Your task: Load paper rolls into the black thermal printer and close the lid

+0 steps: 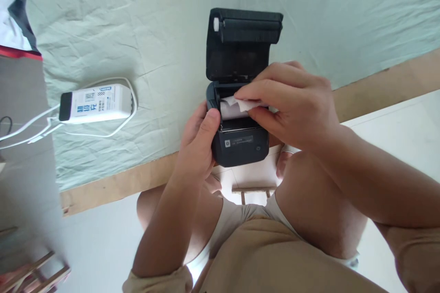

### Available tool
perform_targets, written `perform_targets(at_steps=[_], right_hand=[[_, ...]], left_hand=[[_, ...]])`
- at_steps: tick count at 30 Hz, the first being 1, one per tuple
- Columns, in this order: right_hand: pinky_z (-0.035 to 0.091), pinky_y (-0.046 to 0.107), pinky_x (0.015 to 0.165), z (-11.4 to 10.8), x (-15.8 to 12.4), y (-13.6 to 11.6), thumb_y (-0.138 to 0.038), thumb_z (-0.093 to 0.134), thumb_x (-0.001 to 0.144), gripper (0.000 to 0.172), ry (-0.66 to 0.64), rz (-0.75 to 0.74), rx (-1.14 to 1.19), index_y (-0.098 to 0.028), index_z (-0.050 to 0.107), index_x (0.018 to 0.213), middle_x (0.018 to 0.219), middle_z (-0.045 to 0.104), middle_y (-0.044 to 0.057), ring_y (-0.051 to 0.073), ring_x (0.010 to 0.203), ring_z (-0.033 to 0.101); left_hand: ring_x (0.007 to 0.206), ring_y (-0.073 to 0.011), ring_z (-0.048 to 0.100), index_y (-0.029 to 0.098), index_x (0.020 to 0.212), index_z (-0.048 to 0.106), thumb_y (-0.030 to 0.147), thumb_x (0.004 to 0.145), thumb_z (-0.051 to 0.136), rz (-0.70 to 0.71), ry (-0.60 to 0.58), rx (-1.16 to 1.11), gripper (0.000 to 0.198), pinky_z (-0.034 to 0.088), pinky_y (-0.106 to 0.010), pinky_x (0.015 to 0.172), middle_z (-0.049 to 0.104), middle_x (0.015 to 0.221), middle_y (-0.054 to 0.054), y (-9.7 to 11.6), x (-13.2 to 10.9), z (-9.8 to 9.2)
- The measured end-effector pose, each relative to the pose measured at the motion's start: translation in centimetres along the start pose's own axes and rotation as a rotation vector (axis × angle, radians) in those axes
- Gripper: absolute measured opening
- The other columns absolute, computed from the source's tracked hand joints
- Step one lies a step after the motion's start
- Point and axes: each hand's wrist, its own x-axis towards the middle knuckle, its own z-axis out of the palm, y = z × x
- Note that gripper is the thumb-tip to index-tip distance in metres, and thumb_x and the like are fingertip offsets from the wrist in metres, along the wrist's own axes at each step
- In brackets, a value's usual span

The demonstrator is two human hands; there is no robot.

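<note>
A small black portable printer [240, 149] sits at the table's near edge with its lid [240, 46] swung open and upright. A white paper roll [231, 110] lies in its open bay. My left hand [197, 146] is wrapped round the printer's left side, thumb near the bay's edge. My right hand [292, 100] reaches across from the right, its fingers pinched on the loose end of the paper [244, 103] above the roll.
The table is covered by a wrinkled pale green cloth [154, 23] with a wooden edge [113, 185] showing. A white power bank [96, 103] with white cables lies to the left. Another person's clothing [13, 13] shows at the top left. My knees are below the table.
</note>
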Motion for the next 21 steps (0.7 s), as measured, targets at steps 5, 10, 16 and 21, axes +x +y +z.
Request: perform_targets(at_steps=[5, 10, 16, 21], right_hand=[[0.048, 0.037, 0.073, -0.1, -0.6, -1.2, -0.014, 0.055, 0.095, 0.019, 0.186, -0.158, -0.039, -0.031, 0.065, 0.097, 0.076, 0.073, -0.005, 0.017, 0.077, 0.071], [0.048, 0.037, 0.072, 0.7, -2.0, -1.3, -0.03, 0.056, 0.101, 0.005, 0.122, -0.302, 0.078, -0.033, 0.06, 0.101, 0.08, 0.073, -0.007, 0.016, 0.079, 0.072], [0.054, 0.039, 0.079, 0.5, -2.0, -1.0, -0.045, 0.055, 0.101, 0.014, 0.098, -0.33, 0.191, -0.033, 0.062, 0.102, 0.081, 0.075, -0.005, 0.016, 0.082, 0.074], [0.056, 0.043, 0.085, -0.4, -1.4, -0.6, -0.026, 0.059, 0.095, 0.007, 0.295, -0.163, 0.192, -0.033, 0.061, 0.093, 0.082, 0.072, -0.003, 0.021, 0.091, 0.072]], left_hand=[[0.103, -0.0225, 0.077, 0.023, 0.097, 0.077, 0.049, 0.095, 0.073, 0.013, 0.01, -0.033, 0.027, 0.066, -0.03, 0.082, 0.078, 0.093, -0.002, 0.1, 0.2, 0.3], [0.105, -0.0275, 0.077, 0.021, 0.102, 0.076, 0.05, 0.091, 0.076, -0.012, -0.053, -0.069, 0.031, 0.066, -0.035, 0.08, 0.078, 0.094, -0.006, 0.4, 0.2, 0.4], [0.083, -0.0194, 0.075, 0.024, 0.095, 0.073, 0.03, 0.072, 0.092, -0.027, -0.023, 0.029, 0.031, 0.063, -0.028, 0.071, 0.078, 0.09, 0.0, 0.7, 0.0, 0.3], [0.086, -0.0236, 0.076, 0.024, 0.105, 0.071, 0.023, 0.066, 0.092, -0.031, 0.004, 0.054, 0.044, 0.064, -0.031, 0.073, 0.079, 0.097, -0.003, 0.9, -0.2, 0.6]])
